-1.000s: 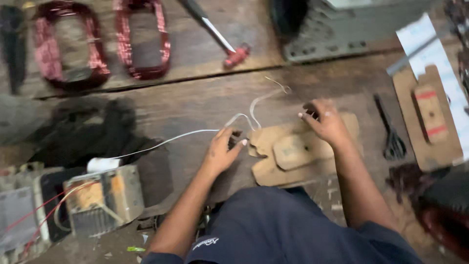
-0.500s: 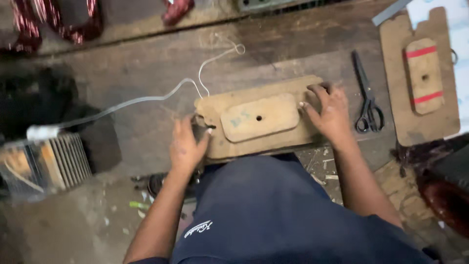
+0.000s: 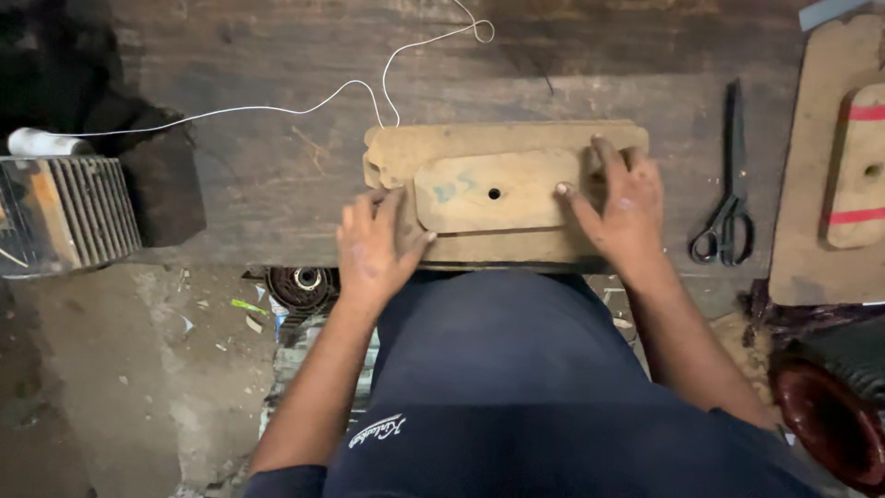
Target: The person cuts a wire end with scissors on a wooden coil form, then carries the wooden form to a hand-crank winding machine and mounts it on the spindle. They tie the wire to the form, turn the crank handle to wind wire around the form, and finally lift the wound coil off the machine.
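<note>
Two bare hands are laid on a flat tan wooden former [image 3: 479, 138], made of stacked boards with a smaller rounded-rectangle block [image 3: 498, 189] on top; a small hole is seen in the middle of that block. The former is placed on the near edge of a dark worn wooden workbench [image 3: 277, 175], right above the person's dark blue-clad lap.

The left hand [image 3: 378, 249] is spread open, palm down, fingers resting on the lower left corner of the former and the block's left end; nothing is gripped. The right hand [image 3: 622, 207] is pressed flat over the right end of the block, fingers splayed across the board edge, thumb tip touching the block's side; nothing is clasped by it either.

A thin white wire [image 3: 277, 109] is run from the former's upper left edge, looped toward the top, then trailed left to a white spool end [image 3: 41, 143]. Beside that spool a laminated metal transformer core [image 3: 69, 212] is seen at the bench's left.

Black-handled scissors [image 3: 728, 184] are laid closed, well to the right of the former. Further right, a second wooden former with red stripes [image 3: 853, 166] is partly cut off by the frame. A reddish copper coil [image 3: 830, 420] is visible at lower right, on the floor side.
</note>
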A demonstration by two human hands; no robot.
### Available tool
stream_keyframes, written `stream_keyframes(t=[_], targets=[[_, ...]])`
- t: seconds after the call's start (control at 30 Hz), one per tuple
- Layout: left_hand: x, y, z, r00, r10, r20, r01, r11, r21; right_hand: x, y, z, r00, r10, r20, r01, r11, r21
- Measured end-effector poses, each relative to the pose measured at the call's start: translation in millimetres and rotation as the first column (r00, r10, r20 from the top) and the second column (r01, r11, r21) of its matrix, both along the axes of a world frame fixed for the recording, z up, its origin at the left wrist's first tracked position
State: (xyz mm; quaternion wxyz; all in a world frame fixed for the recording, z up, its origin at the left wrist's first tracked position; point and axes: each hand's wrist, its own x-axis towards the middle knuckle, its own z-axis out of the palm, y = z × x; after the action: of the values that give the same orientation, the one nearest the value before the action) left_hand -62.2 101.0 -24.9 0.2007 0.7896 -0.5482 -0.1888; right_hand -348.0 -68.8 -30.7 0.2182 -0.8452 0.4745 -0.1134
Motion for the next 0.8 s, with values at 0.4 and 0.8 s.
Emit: stream_keyframes(t=[0.4,0.8], targets=[[10,0,-17,0.992,-0.086,-0.097,0.09,0.995,0.034,9,18,-9,0.991,-0.073,0.116,0.053,0.984,0.169],[13,-1,-17,0.986,-0.087,-0.145,0.093,0.995,0.033,11,19,-10,0.99,-0.096,0.105,0.074,0.977,0.199]])
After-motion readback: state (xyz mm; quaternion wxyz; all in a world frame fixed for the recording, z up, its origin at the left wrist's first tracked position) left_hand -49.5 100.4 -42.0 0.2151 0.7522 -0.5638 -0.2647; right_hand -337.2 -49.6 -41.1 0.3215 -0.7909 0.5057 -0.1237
